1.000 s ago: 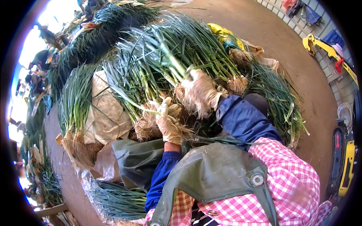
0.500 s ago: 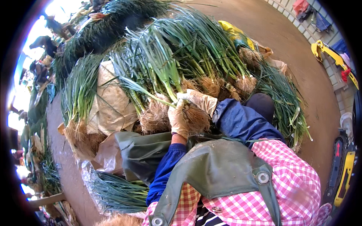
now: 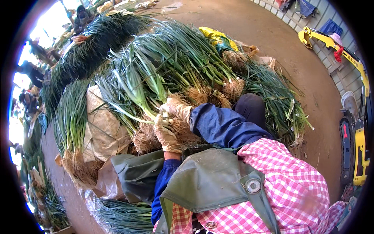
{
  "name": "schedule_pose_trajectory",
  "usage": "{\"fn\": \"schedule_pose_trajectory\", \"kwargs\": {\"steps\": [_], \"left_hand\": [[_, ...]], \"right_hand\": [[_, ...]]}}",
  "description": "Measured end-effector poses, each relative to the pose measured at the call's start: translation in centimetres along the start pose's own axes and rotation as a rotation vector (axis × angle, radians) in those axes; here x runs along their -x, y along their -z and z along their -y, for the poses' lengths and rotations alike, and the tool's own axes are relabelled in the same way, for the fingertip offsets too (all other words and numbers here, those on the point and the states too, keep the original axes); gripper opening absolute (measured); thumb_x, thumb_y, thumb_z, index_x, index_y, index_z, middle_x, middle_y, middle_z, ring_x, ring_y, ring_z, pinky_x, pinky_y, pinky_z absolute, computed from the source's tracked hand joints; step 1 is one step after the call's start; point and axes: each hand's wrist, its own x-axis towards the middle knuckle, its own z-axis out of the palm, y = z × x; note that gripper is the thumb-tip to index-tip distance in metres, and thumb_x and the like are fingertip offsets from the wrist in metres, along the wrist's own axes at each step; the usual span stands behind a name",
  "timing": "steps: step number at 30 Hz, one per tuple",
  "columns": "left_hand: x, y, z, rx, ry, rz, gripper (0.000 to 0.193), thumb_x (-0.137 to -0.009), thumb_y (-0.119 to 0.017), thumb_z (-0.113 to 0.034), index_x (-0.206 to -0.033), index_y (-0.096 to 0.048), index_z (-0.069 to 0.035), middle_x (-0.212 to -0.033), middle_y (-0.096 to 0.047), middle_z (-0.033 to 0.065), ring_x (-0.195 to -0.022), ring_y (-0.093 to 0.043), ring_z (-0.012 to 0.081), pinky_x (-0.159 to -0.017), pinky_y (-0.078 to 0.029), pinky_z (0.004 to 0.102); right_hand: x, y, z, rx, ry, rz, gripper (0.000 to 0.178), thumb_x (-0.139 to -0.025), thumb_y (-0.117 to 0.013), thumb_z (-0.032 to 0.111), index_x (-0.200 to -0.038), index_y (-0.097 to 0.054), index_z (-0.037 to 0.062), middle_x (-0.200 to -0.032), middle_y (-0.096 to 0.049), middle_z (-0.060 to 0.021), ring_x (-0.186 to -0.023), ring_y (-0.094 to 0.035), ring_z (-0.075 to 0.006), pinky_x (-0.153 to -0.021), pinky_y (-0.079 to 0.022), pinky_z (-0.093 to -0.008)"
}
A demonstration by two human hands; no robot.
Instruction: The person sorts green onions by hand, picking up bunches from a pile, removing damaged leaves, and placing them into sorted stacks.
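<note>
My left hand (image 3: pixel 167 138), in a pale work glove, is closed around the base of a few green onions (image 3: pixel 136 95). Their leaves fan away from me, and white stem ends (image 3: pixel 167 120) show between my hands. Just above and to the right, my right hand (image 3: pixel 178 109), gloved too, is closed on the same stems, its fingertips near the left thumb. Brown hairy roots (image 3: pixel 183 130) hang below and behind the hands. A large heap of green onions (image 3: pixel 177 54) with roots toward me lies just ahead; root clumps (image 3: pixel 146 138) sit beside my left hand.
A bundle of green onions (image 3: pixel 72 117) leans by a beige sack (image 3: pixel 105 121) at left. More leaves lie on clear plastic (image 3: pixel 91 202) at lower left. Another pile (image 3: pixel 93 50) stands far left. Brown floor (image 3: pixel 311 113) and a yellow-armed machine (image 3: pixel 331 39) are at right.
The whole view has shifted, so the scene sits farther left. Both hands remain on the stems; the white stem ends between them show more plainly, and the held leaves lean farther left.
</note>
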Motion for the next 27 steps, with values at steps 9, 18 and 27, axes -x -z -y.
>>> {"fn": "schedule_pose_trajectory", "kwargs": {"steps": [9, 18, 27], "left_hand": [[0.3, 2.4, -3.4, 0.271, 0.127, 0.298, 0.023, -0.093, -0.052, -0.032, -0.102, -0.057, -0.012, -0.076, -0.059, 0.0013, -0.059, -0.056, 0.0138, -0.055, -0.049, 0.0296], [2.4, 2.0, -2.1, 0.215, 0.148, 0.259, 0.027, -0.096, -0.044, -0.03, -0.099, -0.058, -0.007, -0.083, -0.062, 0.0068, -0.073, -0.061, 0.0209, -0.07, -0.053, 0.0338], [2.1, 6.1, -0.8, 0.121, 0.202, -0.106, 0.035, -0.091, -0.055, -0.044, -0.098, -0.06, -0.011, -0.076, -0.058, 0.0003, -0.056, -0.048, 0.0125, -0.047, -0.044, 0.028]], "right_hand": [[3.8, 9.4, 2.3, 0.288, -0.03, -0.369, 0.046, -0.085, -0.054, 0.054, -0.097, -0.059, 0.0096, -0.073, -0.06, -0.0066, -0.059, -0.055, -0.0198, -0.056, -0.044, -0.0356], [3.8, 5.1, 3.0, -0.396, 0.041, 0.226, 0.058, -0.086, -0.059, 0.05, -0.108, -0.06, -0.0029, -0.092, -0.067, -0.0159, -0.087, -0.064, -0.025, -0.079, -0.051, -0.0359], [3.9, -3.7, 1.2, -0.382, 0.371, 0.027, 0.022, -0.091, -0.057, 0.024, -0.093, -0.065, 0.0033, -0.078, -0.066, -0.0041, -0.066, -0.06, -0.013, -0.061, -0.048, -0.0259]]}}
